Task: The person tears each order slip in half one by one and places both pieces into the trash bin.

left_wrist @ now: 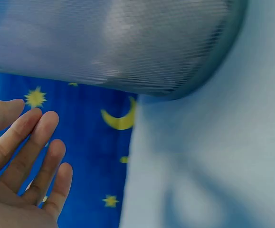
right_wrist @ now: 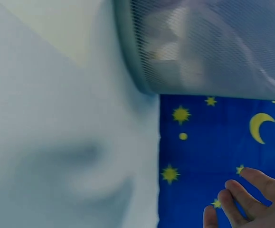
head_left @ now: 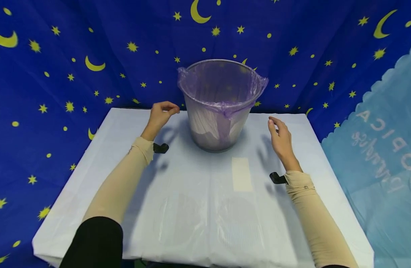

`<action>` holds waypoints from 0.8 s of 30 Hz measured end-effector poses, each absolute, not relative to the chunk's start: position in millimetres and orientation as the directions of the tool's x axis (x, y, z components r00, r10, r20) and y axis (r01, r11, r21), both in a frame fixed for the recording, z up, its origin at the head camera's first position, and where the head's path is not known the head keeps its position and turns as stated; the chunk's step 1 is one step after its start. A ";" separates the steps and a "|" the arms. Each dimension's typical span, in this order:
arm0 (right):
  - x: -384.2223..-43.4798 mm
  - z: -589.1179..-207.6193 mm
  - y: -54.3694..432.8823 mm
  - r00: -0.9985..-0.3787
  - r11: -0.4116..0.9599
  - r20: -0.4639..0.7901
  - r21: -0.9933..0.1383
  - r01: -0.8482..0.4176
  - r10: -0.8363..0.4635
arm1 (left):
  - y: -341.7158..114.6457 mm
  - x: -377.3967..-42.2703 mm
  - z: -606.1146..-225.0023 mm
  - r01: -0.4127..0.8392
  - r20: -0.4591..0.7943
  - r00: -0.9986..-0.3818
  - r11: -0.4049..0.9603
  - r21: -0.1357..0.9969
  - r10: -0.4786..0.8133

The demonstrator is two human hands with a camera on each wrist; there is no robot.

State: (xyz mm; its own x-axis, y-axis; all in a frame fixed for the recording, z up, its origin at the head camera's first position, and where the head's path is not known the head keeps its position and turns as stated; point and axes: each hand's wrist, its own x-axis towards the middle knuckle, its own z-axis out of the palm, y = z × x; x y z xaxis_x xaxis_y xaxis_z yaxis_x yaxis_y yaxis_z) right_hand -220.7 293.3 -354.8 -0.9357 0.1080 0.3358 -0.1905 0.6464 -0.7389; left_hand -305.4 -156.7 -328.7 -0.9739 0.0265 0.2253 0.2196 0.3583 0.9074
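A mesh waste bin (head_left: 205,126) stands upright at the back of the table, lined with a translucent purple bag (head_left: 225,108) that is folded over its rim. My left hand (head_left: 161,116) hovers just left of the bin, apart from it, fingers loosely bent and nothing held. In the left wrist view the fingers of that hand (left_wrist: 28,161) are spread below the mesh wall. To the right of the bin is my right hand (head_left: 280,137), also free of any object, its fingers relaxed. The right wrist view has its fingertips (right_wrist: 232,190) well away from the bin.
A white cover lies over the table (head_left: 192,216). A pale yellow rectangle (head_left: 242,174) lies flat in front of the bin. Behind hangs a blue cloth (head_left: 118,37) with moons and stars; a light-blue sheet with lettering (head_left: 386,149) hangs at right.
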 end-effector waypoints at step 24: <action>-199.2 -441.0 298.4 -0.938 0.458 0.262 -0.878 -0.136 0.225 | -147.6 -277.9 -435.0 0.172 0.172 -0.985 0.268 0.948 0.024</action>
